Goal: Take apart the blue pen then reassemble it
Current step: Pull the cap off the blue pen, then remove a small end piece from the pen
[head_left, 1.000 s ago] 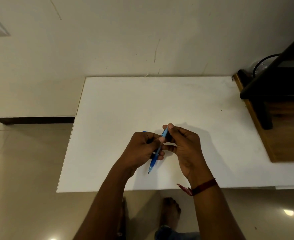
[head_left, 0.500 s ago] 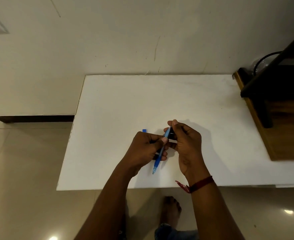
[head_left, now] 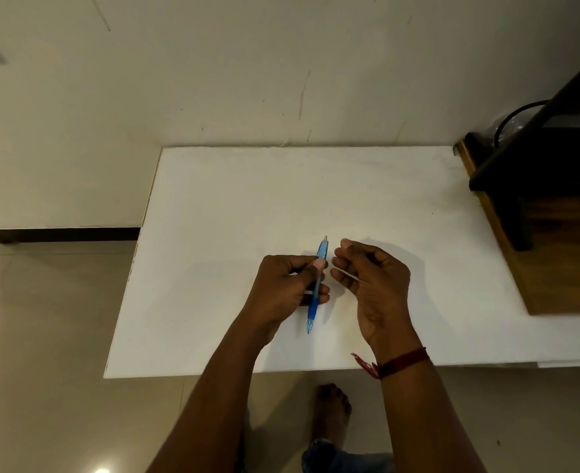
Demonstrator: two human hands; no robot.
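From the head view, a white counter (head_left: 213, 233) stood against a pale wall (head_left: 213, 80), and two bare arms reached over its near edge. The left hand (head_left: 285, 288) held the blue pen (head_left: 316, 288) above the counter, a little toward 5 o'clock from the middle of the top. The thumb and the other fingers (head_left: 320, 264) of that hand were pressed around the middle of the pen. The pen stood almost straight up and down in the picture, with its pale top end at 12 o'clock and its thin tip at 6 o'clock. The right hand (head_left: 373, 285) was just beside the pen, at 3 o'clock from it, and did not touch it. Its fingers were curled and loosely spread, with nothing between them. A dark red thread band (head_left: 397, 363) went around the right wrist. A brown wooden shelf (head_left: 561, 261) with dark parts on it stood at 3 o'clock, right by the counter's side. A bare foot (head_left: 331, 409) stood on the shiny floor (head_left: 43, 336) at 6 o'clock, below the counter's near edge.
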